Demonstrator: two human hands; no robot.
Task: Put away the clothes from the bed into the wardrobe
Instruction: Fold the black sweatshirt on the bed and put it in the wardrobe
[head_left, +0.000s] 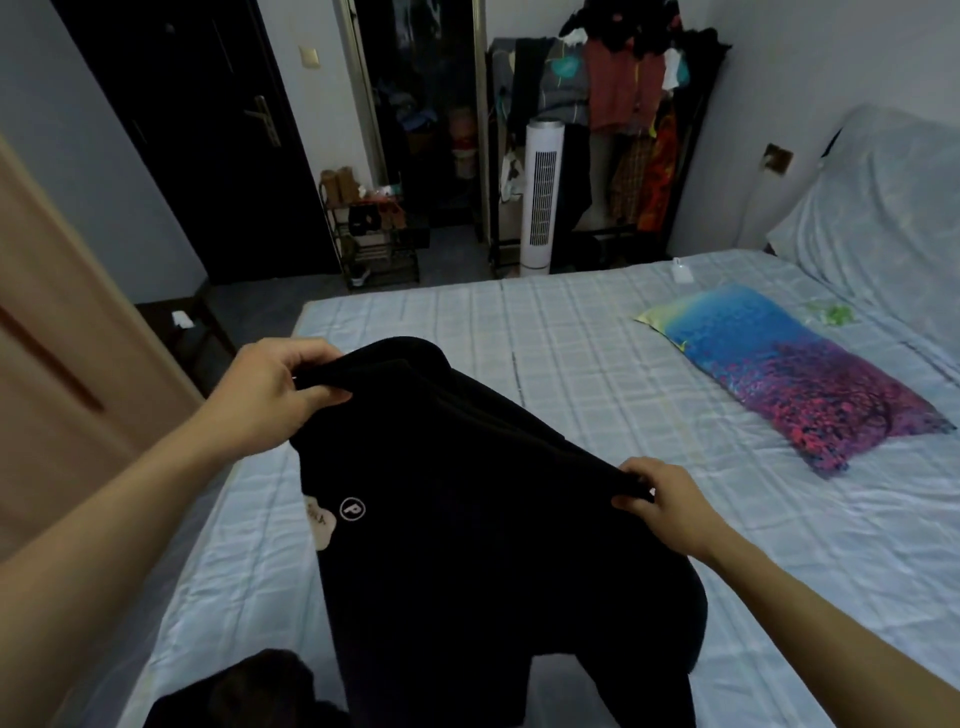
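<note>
Both hands hold a black garment (467, 519) up over the bed (597, 364).
Left hand (275, 389) pinches its top edge at centre left; right hand (660, 504) pinches the edge at centre right, the cloth hanging down to the lower frame.

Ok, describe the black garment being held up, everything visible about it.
The black garment looks like soft, matte knit or fleece fabric. A small white circle logo with a letter P sits on its left part, beside a pale tag or patch with writing too blurred to read. It is held above the bed and stretched between both hands: the left hand pinches its upper edge, the right hand pinches the lower right edge. The rest drapes down toward the bottom of the view, folds running along the top.
</note>
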